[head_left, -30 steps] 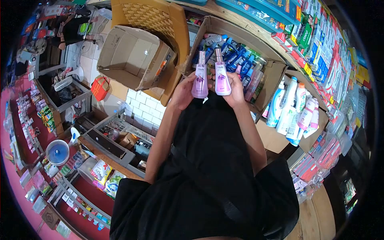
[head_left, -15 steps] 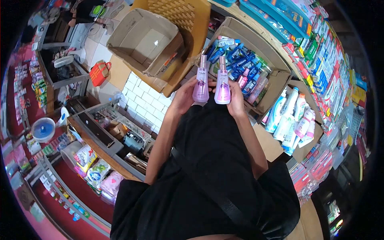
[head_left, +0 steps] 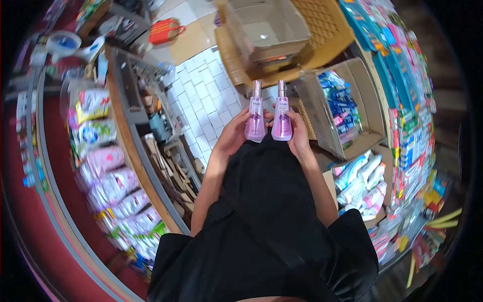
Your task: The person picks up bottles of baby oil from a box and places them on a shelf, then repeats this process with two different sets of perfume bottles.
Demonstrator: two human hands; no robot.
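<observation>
Two pink-purple spray bottles with shiny caps stand side by side in front of me, labels facing up at the camera. My left hand [head_left: 235, 132] is closed round the left perfume bottle [head_left: 255, 121], fingers behind it. Round the right perfume bottle [head_left: 282, 122] my right hand [head_left: 299, 132] is closed in the same way. A narrow gap separates the two bottles. The fingertips behind them are mostly hidden. Just beyond my right hand is an open cardboard box [head_left: 373, 95] with several blue bottles [head_left: 339, 98] in it.
A yellow woven plastic chair [head_left: 329, 25] holds an open cardboard box [head_left: 297, 22]. White and pink bottles [head_left: 359, 183] lie at right, near stacked packets. Along the left runs a wooden counter edge [head_left: 123, 136] with bagged goods [head_left: 108, 156]. A red bag [head_left: 166, 31] sits on the tiled floor [head_left: 206, 95].
My view has turned, so the chair and boxes shift right and the counter comes closer at left. Both hands still hold the bottles, nearly unmoved relative to my body.
</observation>
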